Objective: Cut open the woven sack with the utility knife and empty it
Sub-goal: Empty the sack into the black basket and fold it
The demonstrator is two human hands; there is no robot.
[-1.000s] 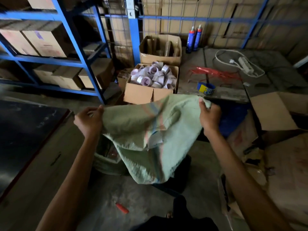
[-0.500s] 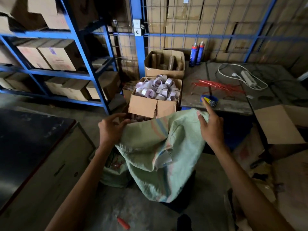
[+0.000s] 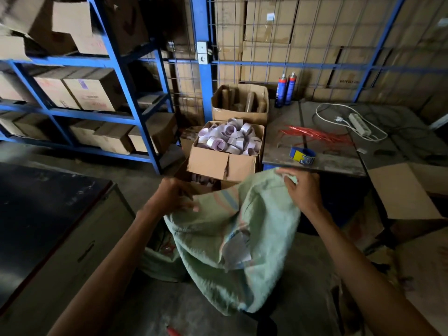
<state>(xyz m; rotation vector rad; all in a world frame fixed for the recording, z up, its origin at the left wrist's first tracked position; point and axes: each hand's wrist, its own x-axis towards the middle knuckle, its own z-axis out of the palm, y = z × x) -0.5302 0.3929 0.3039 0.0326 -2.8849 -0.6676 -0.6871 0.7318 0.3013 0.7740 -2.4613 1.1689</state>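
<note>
A limp pale-green woven sack (image 3: 244, 241) with faded coloured stripes and a torn label hangs in front of me. My left hand (image 3: 173, 196) grips its upper left edge. My right hand (image 3: 303, 190) pinches its upper right corner. The sack sags down toward the floor and looks flat. A small red object (image 3: 172, 332), perhaps the utility knife, lies on the floor at the bottom edge, mostly cut off. A second green sack (image 3: 160, 265) sits on the floor behind the held one.
A cardboard box of tape cores (image 3: 225, 151) stands just beyond the sack, with another box (image 3: 240, 103) behind it. Blue shelving (image 3: 135, 100) with cartons is at left. A metal table (image 3: 315, 146) at right holds red ties, spray cans, a power strip. A dark cabinet (image 3: 48, 214) stands at left.
My left hand has moved in toward the right along the sack's top edge, so the sack is bunched narrower. The view has tilted upward.
</note>
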